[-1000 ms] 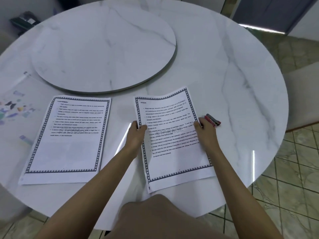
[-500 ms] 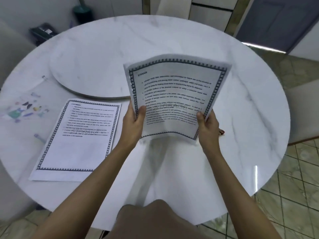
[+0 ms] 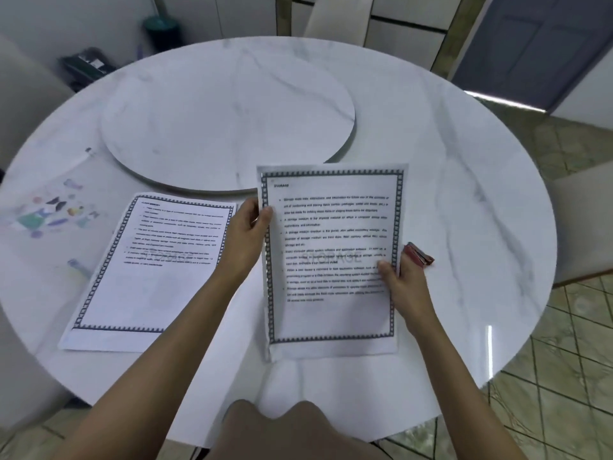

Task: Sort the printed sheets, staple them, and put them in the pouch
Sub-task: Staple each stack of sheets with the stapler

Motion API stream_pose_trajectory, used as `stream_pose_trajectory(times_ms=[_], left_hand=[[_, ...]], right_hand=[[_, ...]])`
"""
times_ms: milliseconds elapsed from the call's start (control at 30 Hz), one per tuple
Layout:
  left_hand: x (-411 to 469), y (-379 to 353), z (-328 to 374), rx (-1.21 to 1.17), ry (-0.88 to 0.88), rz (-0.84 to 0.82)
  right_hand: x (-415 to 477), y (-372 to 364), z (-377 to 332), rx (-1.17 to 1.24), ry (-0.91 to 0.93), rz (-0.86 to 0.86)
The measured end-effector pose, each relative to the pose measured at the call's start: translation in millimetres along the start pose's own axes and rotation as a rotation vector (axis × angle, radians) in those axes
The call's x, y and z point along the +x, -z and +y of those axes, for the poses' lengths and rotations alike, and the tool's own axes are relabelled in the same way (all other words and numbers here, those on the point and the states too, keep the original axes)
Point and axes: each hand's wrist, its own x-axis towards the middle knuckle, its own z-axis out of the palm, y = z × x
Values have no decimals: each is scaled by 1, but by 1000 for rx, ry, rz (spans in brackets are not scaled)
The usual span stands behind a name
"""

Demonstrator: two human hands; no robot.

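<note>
Nearest me, both hands pinch one printed sheet (image 3: 331,260), long axis running away from me: right hand (image 3: 403,287) on its right edge, left hand (image 3: 243,234) higher on the left edge. The second sheet (image 3: 149,273) lies flat just left of the left hand. The red stapler (image 3: 418,254) (I think, partly hidden) sits just beyond the right hand; the pouch (image 3: 43,210) lies far left.

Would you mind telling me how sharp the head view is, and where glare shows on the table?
Head view: print on the held sheets is soft, mostly unreadable; the table edge bows from wide-angle distortion; a bright glare streak sits near its right rim, by the floor tiles; the stapler is slightly blurred.
</note>
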Motion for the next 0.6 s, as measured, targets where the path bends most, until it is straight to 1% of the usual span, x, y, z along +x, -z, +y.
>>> stream_pose_trajectory(times_ms=[200, 300, 367, 433, 500, 567, 600], left_hand=[[8, -2, -15, 37, 86, 74], [8, -5, -26, 64, 140, 90], [7, -8, -35, 102, 171, 83], [7, -10, -42, 141, 197, 84], [7, -11, -49, 183, 204, 84], [5, -11, -54, 212, 213, 75], [3, -11, -57, 213, 226, 68]], right_hand=[[-24, -2, 28, -59, -153, -90], [-26, -1, 33, -87, -177, -124], [-20, 3, 33, -177, -165, -148], [-8, 10, 31, -261, -134, -97], [8, 20, 29, -318, -74, 30], [28, 33, 30, -444, 25, 148], [38, 39, 32, -510, 46, 183]])
